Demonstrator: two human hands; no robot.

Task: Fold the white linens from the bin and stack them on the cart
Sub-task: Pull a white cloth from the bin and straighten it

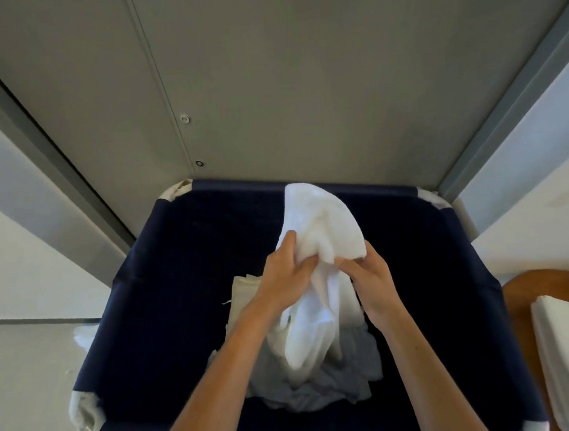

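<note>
While both grip a white towel (314,233) above the navy bin (167,291), the left hand (285,275) and right hand (370,281) pinch its bunched middle.

Left hand (285,275), right hand (372,281) close together, fingers pinching linen (317,219).

Left hand (285,274) and right hand (370,278) grip white towel (317,226) above navy bin (167,291).

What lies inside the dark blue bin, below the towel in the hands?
Inside the bin lie crumpled pale linens and a flatter cream piece. The towel, gripped by the left hand and right hand, hides the pile's middle.
</note>
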